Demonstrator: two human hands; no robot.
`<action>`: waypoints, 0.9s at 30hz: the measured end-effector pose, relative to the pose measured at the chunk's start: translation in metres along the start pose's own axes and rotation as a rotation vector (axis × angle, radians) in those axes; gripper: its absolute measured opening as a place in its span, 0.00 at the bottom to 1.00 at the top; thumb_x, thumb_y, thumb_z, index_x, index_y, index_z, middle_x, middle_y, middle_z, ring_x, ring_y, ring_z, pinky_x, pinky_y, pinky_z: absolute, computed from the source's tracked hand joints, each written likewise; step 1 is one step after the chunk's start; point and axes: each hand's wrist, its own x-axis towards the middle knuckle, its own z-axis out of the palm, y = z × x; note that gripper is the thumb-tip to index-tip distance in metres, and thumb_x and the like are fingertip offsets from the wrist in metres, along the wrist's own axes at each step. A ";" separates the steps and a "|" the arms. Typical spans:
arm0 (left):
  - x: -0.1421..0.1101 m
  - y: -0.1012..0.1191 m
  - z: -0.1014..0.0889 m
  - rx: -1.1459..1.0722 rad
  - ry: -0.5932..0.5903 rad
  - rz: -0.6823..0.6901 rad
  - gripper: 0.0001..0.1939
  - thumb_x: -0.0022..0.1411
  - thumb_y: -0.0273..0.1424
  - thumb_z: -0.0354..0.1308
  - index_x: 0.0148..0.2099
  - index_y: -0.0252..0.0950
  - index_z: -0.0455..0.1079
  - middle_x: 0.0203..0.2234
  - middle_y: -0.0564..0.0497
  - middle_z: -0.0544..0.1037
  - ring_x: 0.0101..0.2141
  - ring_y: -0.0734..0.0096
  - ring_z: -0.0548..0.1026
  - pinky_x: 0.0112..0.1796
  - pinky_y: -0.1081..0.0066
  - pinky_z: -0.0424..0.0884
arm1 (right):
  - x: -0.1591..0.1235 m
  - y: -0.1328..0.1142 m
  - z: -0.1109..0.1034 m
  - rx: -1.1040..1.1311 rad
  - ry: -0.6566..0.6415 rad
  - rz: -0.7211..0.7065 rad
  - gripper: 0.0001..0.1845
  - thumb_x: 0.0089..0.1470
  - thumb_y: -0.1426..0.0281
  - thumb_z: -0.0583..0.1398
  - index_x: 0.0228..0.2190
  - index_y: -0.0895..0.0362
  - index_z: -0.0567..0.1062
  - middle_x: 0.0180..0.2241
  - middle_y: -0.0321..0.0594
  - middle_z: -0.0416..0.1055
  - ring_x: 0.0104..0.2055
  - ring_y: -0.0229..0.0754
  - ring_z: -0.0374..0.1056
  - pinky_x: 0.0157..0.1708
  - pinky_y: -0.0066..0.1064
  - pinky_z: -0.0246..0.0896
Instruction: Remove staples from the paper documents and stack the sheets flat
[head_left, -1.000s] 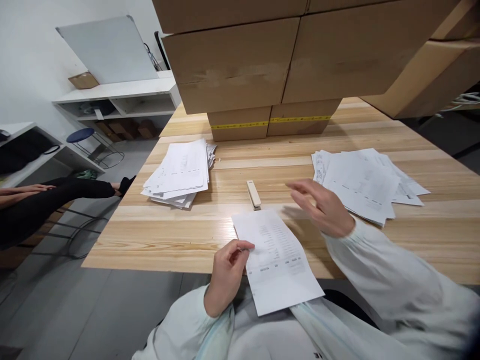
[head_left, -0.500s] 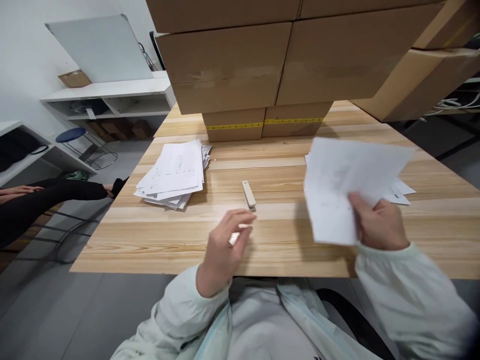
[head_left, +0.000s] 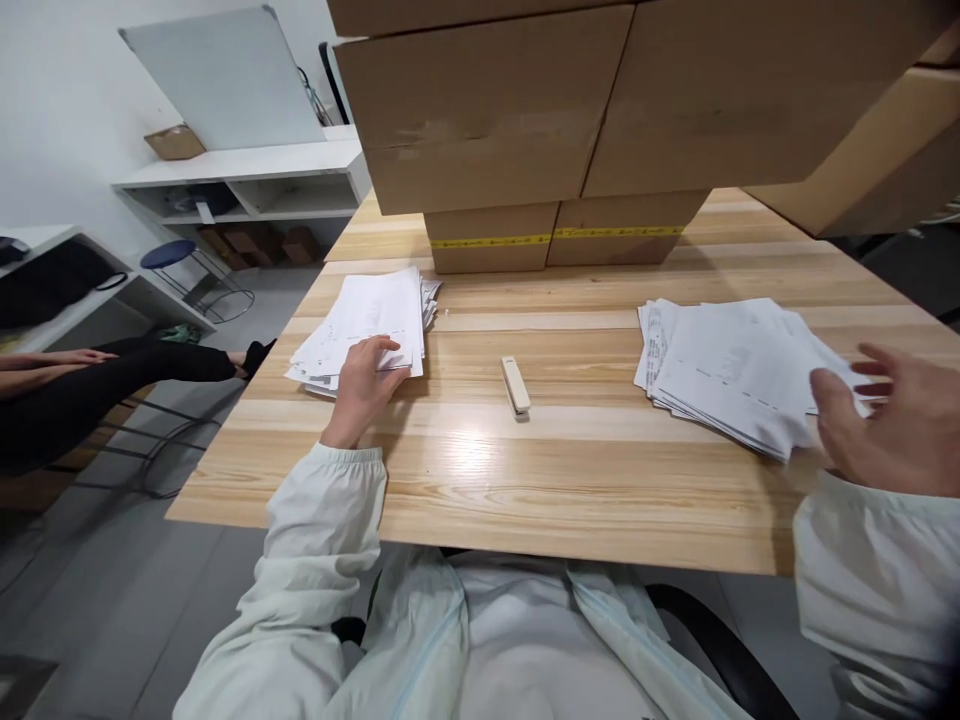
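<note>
My left hand (head_left: 365, 388) rests over the near right corner of a stack of printed paper sheets (head_left: 379, 305) on the left of the table. Its thumb and fingers are apart, and no sheet is lifted. On the right, a second, fanned pile of paper sheets (head_left: 731, 365) lies flat. My right hand (head_left: 889, 415) is just past that pile's right side, fingers spread and holding nothing. Between the two piles lies a small cream stapler (head_left: 515, 387), its long side pointing roughly away from me.
Large cardboard boxes (head_left: 495, 120) are stacked on the far part of the wooden table (head_left: 480, 490). Beyond the table's left edge sits a person in black trousers (head_left: 150, 385). A blue stool (head_left: 169, 253) and white shelves (head_left: 247, 180) stand behind.
My right hand has let go of the sheet, now lying on the right pile, and moved right. My left hand has gone from near the stapler to the left stack.
</note>
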 end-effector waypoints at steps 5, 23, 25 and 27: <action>0.001 0.000 0.010 0.000 0.003 -0.113 0.18 0.50 0.31 0.66 0.45 0.37 0.70 0.41 0.46 0.76 0.45 0.56 0.72 0.46 0.59 0.68 | 0.016 -0.071 0.024 0.090 -0.057 -0.256 0.20 0.60 0.58 0.57 0.50 0.51 0.77 0.46 0.49 0.76 0.46 0.51 0.73 0.41 0.41 0.68; 0.014 0.001 0.016 -0.432 0.149 -0.378 0.05 0.50 0.32 0.60 0.28 0.37 0.70 0.28 0.52 0.75 0.36 0.67 0.72 0.40 0.69 0.66 | 0.103 -0.210 0.186 0.513 -0.754 -0.319 0.15 0.57 0.71 0.58 0.42 0.64 0.81 0.40 0.44 0.80 0.42 0.41 0.72 0.40 0.28 0.62; 0.015 0.001 0.015 -0.495 0.158 -0.415 0.04 0.49 0.32 0.59 0.28 0.36 0.71 0.26 0.53 0.75 0.33 0.69 0.71 0.37 0.70 0.65 | 0.105 -0.214 0.199 0.506 -0.764 -0.284 0.15 0.56 0.72 0.58 0.41 0.64 0.81 0.39 0.44 0.80 0.41 0.40 0.72 0.39 0.27 0.61; 0.015 0.002 0.014 -0.565 0.183 -0.452 0.04 0.48 0.31 0.60 0.27 0.36 0.72 0.24 0.55 0.74 0.30 0.71 0.70 0.35 0.72 0.64 | 0.106 -0.218 0.207 0.477 -0.760 -0.271 0.14 0.56 0.72 0.58 0.40 0.64 0.82 0.38 0.43 0.80 0.40 0.39 0.71 0.39 0.26 0.60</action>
